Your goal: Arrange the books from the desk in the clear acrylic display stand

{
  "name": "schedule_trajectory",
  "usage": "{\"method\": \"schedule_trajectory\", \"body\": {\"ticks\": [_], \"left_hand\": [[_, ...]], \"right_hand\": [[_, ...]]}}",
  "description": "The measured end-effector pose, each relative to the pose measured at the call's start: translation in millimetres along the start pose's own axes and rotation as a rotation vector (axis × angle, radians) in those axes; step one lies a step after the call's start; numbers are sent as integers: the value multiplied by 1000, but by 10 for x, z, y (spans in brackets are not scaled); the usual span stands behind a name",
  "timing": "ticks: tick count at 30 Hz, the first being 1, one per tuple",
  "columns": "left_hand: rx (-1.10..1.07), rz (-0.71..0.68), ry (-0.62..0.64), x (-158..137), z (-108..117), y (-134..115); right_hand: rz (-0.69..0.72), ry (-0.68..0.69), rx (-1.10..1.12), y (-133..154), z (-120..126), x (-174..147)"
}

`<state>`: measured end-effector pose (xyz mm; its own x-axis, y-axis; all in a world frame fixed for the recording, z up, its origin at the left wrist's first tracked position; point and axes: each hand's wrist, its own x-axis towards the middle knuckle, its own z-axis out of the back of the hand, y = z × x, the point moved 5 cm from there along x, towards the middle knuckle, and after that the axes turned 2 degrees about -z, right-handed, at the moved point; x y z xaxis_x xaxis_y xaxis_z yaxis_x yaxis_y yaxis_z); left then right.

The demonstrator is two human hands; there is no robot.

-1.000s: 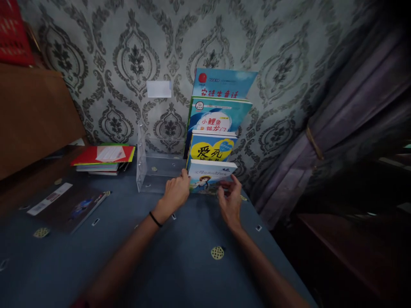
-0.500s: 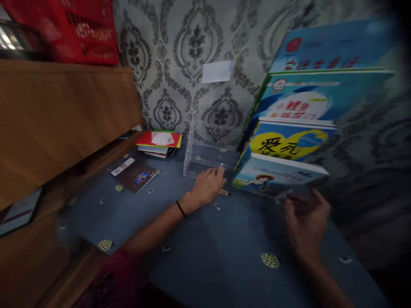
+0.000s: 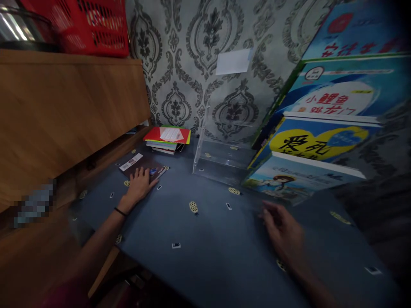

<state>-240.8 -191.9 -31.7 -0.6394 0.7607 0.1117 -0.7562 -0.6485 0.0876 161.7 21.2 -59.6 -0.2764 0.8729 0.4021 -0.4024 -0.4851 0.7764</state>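
Observation:
My left hand (image 3: 140,185) reaches over a thin dark book (image 3: 150,163) that lies flat at the table's left, its fingers spread across the near part of the cover. Over the table at the right, my right hand (image 3: 284,226) hovers with loosely curled fingers and nothing seen in them. It is nearest to a light-blue picture book (image 3: 282,177), the lowest in a clear stepped rack (image 3: 221,164). Behind that book rise a blue and yellow book (image 3: 321,139), a teal book (image 3: 340,94) and a blue book (image 3: 362,30). The rack's left side holds no books.
A small pile of books with a red cover (image 3: 167,135) on top lies near the wall. A wooden cabinet (image 3: 70,124) borders the table (image 3: 212,248) on the left, bearing a red basket (image 3: 105,30) and a shiny metal pot (image 3: 25,28).
My left hand has moved left from the clear rack to the dark book. My right hand has drawn away from the lowest picture book. The view has shifted left.

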Motion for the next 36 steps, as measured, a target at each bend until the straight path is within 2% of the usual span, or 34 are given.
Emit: {"method": "schedule_trajectory", "body": {"ticks": [5, 17, 20, 24, 27, 31, 34, 36], "left_hand": [[129, -56, 122, -60, 0, -11], [197, -203, 328, 92, 214, -208], [234, -217, 341, 71, 277, -273], [295, -261, 296, -64, 381, -395], [329, -318, 255, -300, 437, -628], [328, -455, 209, -883, 437, -1234], [250, -781, 35, -1410, 520, -1779], [179, -929, -14, -1629, 575, -1970]], "right_hand": [[26, 30, -36, 26, -7, -22], [169, 94, -64, 150, 9, -21], [199, 122, -60, 167, 3, -27], [242, 118, -34, 211, -3, -33], [281, 146, -31, 244, -28, -36], [296, 155, -33, 255, -44, -43], [297, 156, -45, 248, -42, -53], [298, 165, -53, 242, -36, -60]]}}
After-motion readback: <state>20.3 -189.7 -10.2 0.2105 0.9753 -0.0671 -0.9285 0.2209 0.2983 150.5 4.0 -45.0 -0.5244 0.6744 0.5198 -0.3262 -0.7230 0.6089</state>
